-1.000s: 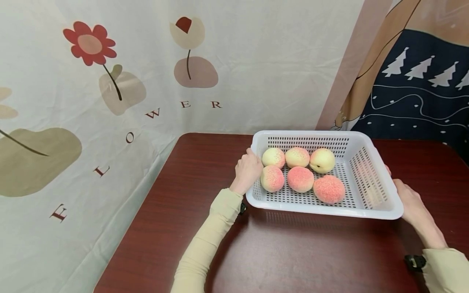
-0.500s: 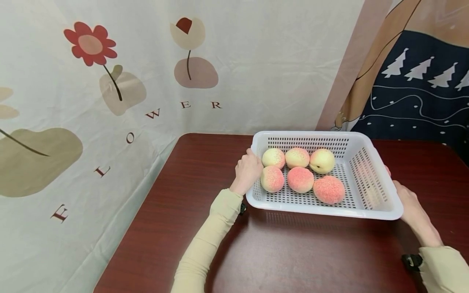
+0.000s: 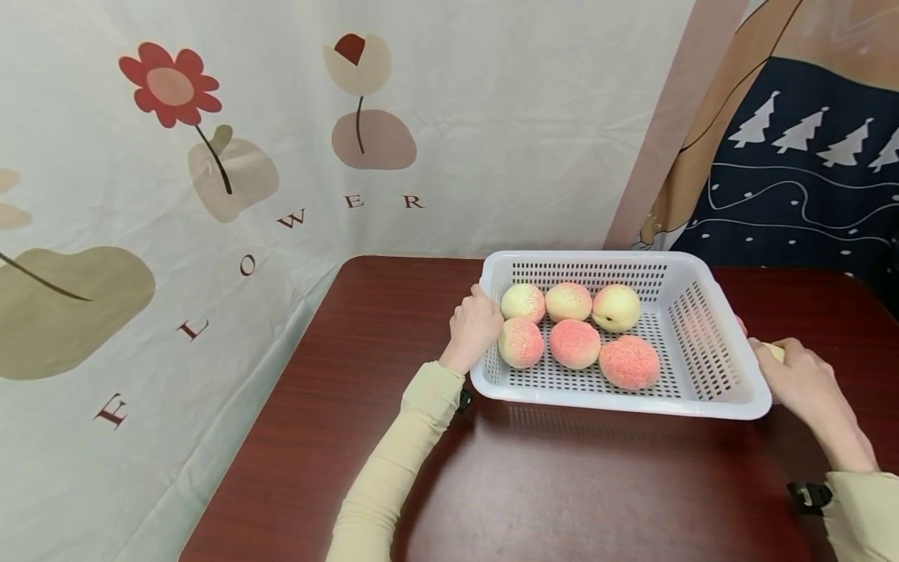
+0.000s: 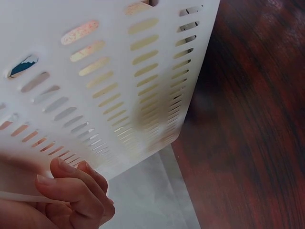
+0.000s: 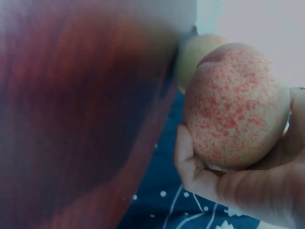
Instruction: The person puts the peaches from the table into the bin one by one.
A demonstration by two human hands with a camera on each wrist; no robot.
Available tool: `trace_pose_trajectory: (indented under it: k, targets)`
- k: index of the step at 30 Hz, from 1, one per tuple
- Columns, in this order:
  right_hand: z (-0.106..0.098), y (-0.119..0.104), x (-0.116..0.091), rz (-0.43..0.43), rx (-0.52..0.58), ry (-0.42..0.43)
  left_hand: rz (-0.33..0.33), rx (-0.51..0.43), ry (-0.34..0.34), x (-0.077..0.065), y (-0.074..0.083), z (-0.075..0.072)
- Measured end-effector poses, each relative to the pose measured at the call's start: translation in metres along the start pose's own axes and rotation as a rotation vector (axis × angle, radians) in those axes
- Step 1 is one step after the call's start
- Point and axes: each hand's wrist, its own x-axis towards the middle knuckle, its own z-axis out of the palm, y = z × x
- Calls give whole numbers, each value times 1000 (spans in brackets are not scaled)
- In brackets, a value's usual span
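Observation:
A white perforated plastic basket (image 3: 702, 408) stands on the table with several pink and yellow peaches (image 3: 576, 344) inside, towards its left side. My left hand (image 3: 476, 329) grips the basket's left rim; its curled fingers (image 4: 78, 188) show in the left wrist view. Just outside the right wall, my right hand (image 3: 808, 386) holds a red-speckled peach (image 5: 238, 109), mostly covered by the hand in the head view. A second peach (image 5: 194, 55) lies behind it, and a pink bit of fruit (image 3: 741, 325) peeks past the basket's right rim.
The dark red-brown table (image 3: 597, 484) runs back to a pale flower-print cloth (image 3: 492, 156). A navy cloth with white trees (image 3: 794, 195) hangs at the right. The basket's right part (image 3: 667, 351) shows bare slotted floor.
My right hand has shifted slightly right and up beside the basket, and a yellow patch of peach now shows within its grip. The left hand and basket have stayed put.

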Motion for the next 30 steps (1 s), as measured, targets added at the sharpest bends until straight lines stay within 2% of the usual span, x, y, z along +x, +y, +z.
trace_pose_trajectory:
  k: [2, 12, 19, 25, 30]
  targets:
    - [-4, -1, -1, 42, 0, 26, -1, 3, 0, 0, 0, 0]
    - [-26, -14, -8, 85, -21, 179, -9, 11, -9, 1, 0, 1]
    - [-37, -34, -15, 19, -31, 265, -17, 6, -7, 1, 1, 0]
    - [-39, -56, -22, -31, -36, 274, -13, 3, 0, 0, 1, 0]
    - [-34, -70, -24, -121, -36, 279, -7, 3, 6, -1, 1, -1]
